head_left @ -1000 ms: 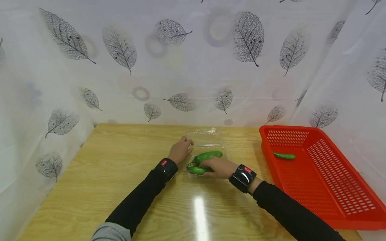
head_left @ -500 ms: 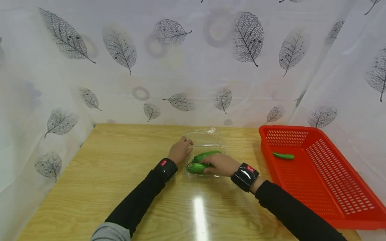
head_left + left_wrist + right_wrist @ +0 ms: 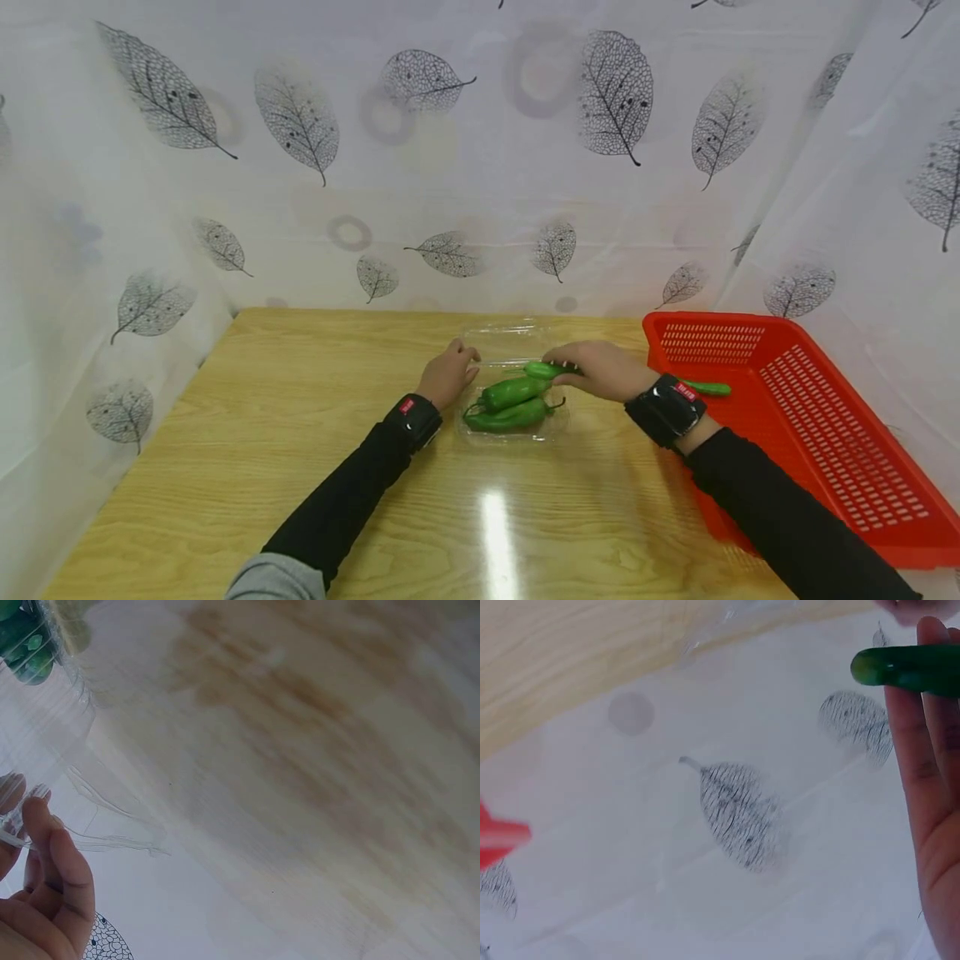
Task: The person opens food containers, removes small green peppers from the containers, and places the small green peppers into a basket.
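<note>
A clear plastic clamshell container (image 3: 507,340) stands on the table, lid raised at the back. My left hand (image 3: 448,375) pinches its left edge; in the left wrist view, thumb and fingers meet on the clear plastic (image 3: 45,735). Two green peppers lie side by side inside, an upper pepper (image 3: 514,392) and a lower pepper (image 3: 510,416) with its stem to the right. Over the container's back right part, my right hand (image 3: 603,368) holds another slim green pepper (image 3: 542,369). Its rounded tip shows past the fingers in the right wrist view.
A red plastic basket (image 3: 787,492) with slotted walls stands on the right, beyond my right forearm. One thin green pepper (image 3: 708,388) lies in it near the back left. Behind the wooden table (image 3: 322,367) hangs a white leaf-print sheet (image 3: 465,192).
My right hand has lifted off the lower pepper and shifted up and right, with a slim pepper now in its fingers. Both peppers in the container show more fully. The left hand stays put.
</note>
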`<state>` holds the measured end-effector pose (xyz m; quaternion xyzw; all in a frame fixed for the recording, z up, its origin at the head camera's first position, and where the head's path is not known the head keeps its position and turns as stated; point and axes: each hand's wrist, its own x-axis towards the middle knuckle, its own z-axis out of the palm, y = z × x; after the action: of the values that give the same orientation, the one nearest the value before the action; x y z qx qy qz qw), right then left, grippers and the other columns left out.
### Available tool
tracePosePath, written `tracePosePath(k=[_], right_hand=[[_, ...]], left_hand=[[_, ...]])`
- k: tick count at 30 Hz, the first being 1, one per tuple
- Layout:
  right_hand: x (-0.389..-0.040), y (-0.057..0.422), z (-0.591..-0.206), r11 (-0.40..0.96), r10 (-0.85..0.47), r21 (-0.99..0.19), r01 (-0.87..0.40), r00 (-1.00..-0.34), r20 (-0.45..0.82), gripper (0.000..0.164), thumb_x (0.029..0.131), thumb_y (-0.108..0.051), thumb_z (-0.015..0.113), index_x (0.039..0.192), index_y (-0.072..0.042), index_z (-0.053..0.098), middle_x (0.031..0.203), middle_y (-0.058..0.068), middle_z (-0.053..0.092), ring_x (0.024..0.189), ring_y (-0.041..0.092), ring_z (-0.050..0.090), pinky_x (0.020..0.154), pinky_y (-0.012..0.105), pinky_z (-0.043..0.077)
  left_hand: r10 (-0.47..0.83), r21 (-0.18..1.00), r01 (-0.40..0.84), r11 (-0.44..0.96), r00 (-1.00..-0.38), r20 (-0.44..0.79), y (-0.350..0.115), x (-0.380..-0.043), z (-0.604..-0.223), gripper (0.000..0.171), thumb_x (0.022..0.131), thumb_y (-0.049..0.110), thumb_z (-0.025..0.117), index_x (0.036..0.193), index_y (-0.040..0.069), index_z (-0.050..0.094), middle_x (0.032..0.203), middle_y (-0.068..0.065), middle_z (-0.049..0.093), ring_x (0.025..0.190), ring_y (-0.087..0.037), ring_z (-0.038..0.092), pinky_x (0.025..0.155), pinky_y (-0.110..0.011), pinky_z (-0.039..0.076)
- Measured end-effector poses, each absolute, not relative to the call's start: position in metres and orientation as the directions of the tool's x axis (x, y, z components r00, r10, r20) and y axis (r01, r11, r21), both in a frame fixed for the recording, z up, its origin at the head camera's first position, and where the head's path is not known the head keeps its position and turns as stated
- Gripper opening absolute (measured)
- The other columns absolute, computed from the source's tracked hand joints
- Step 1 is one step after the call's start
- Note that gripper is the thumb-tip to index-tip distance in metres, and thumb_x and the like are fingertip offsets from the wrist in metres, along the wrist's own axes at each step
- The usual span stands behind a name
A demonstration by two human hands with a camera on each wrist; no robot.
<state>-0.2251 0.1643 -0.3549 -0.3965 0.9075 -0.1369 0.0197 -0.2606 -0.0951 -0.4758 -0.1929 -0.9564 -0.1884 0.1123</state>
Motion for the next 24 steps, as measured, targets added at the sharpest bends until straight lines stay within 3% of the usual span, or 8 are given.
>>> tracePosePath(k=[6, 13, 24], right_hand=[[-0.232, 0.209, -0.336, 0.735, -0.625, -0.275, -0.62, -0.777, 0.08, 0.026, 0.085, -0.017, 0.068, 0.109, -0.008, 0.065, 0.094, 0.003, 0.068, 0.083, 0.017, 0.064, 0.075, 0.037, 0.052], [-0.241, 0.272, -0.324, 0.84, -0.48, -0.257, -0.478, -0.875, 0.06, 0.037, 0.087, -0.016, 0.066, 0.121, -0.003, 0.06, 0.102, 0.013, 0.066, 0.09, 0.027, 0.062, 0.078, 0.045, 0.051], [-0.253, 0.358, -0.351, 0.92, -0.322, -0.237, -0.312, -0.947, -0.004, 0.039, 0.088, -0.019, 0.065, 0.118, 0.005, 0.058, 0.097, 0.02, 0.064, 0.085, 0.032, 0.059, 0.072, 0.048, 0.051]], left_hand=[[0.32, 0.331, 0.409, 0.851, -0.901, 0.293, -0.095, -0.261, -0.477, 0.017, 0.089, 0.018, 0.065, 0.104, 0.009, 0.064, 0.089, -0.006, 0.048, 0.053, -0.009, 0.037, 0.048, -0.021, 0.032], [0.315, 0.337, 0.412, 0.847, -0.898, 0.306, -0.094, -0.26, -0.478, 0.017, 0.088, 0.017, 0.065, 0.103, 0.009, 0.064, 0.089, -0.007, 0.049, 0.052, -0.01, 0.038, 0.048, -0.021, 0.032], [0.312, 0.34, 0.404, 0.849, -0.903, 0.295, -0.094, -0.261, -0.479, 0.017, 0.089, 0.017, 0.065, 0.104, 0.009, 0.064, 0.089, -0.006, 0.048, 0.054, -0.01, 0.04, 0.048, -0.022, 0.034]])
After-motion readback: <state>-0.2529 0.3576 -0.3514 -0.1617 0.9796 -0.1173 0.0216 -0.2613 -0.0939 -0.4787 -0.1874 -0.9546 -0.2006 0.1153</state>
